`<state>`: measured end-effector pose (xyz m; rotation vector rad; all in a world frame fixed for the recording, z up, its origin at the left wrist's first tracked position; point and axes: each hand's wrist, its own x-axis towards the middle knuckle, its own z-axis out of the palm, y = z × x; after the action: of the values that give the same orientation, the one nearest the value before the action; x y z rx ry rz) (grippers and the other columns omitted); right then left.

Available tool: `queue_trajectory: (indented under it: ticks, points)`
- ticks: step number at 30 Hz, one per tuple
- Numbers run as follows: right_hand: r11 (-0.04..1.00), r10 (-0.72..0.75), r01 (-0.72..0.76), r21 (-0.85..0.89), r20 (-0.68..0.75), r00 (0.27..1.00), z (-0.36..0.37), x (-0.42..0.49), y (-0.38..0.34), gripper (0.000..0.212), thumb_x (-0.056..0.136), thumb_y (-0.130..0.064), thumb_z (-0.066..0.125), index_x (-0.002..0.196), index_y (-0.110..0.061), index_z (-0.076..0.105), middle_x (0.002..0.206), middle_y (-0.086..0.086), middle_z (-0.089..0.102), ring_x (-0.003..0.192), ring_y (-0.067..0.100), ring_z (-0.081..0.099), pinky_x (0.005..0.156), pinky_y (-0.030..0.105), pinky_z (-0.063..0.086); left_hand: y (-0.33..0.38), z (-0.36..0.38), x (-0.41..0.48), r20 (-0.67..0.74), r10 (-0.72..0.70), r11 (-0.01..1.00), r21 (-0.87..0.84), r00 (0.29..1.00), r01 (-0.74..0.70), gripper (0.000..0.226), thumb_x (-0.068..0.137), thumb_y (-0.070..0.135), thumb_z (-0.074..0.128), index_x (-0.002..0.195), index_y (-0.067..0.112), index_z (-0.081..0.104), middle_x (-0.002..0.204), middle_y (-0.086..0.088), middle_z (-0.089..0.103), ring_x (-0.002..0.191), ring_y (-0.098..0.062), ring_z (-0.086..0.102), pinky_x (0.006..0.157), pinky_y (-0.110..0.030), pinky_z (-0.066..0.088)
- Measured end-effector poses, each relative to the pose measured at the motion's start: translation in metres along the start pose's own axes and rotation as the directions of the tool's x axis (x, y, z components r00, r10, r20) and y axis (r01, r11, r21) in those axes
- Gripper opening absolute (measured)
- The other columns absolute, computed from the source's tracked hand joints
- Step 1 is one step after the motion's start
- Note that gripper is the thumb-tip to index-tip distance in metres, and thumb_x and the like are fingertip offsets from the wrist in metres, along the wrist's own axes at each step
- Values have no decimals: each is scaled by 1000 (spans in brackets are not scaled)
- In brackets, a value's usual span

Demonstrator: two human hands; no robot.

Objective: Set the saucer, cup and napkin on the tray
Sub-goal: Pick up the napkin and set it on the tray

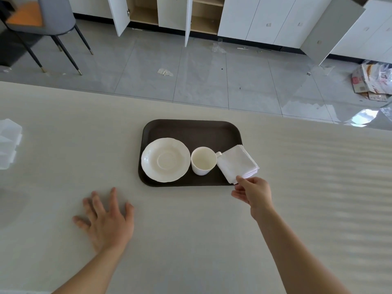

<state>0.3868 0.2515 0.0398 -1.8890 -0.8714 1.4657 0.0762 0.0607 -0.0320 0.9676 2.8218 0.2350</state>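
Note:
A dark brown tray point(191, 130) lies on the pale table. On its left half rests a white scalloped saucer point(165, 159). Beside the saucer, to its right, stands an empty white cup point(203, 160), directly on the tray, handle pointing right. A folded white napkin point(237, 163) lies at the tray's right end, overhanging the rim. My right hand point(253, 193) pinches the napkin's near corner between thumb and fingers. My left hand point(106, 219) lies flat on the table with fingers spread, well left of and nearer than the tray, holding nothing.
A clear plastic container point(8, 143) sits at the table's left edge. Beyond the table's far edge point(191, 102) is grey tiled floor with a chair point(42, 24) at back left, open white cabinets and cardboard litter point(371, 81) at right.

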Motion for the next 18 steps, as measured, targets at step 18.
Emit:
queue_trajectory:
  ticks: [18]
  points:
    - [667, -450, 468, -580, 188, 873, 33, -2, -77, 4, 85, -23, 67, 81, -23, 66, 79, -6, 70, 77, 24, 70, 68, 34, 54, -1, 2, 0, -20, 0, 1000, 3, 1000, 0, 64, 89, 45, 53, 148, 27, 38, 159, -21, 21, 149, -38, 9, 115, -65, 1]
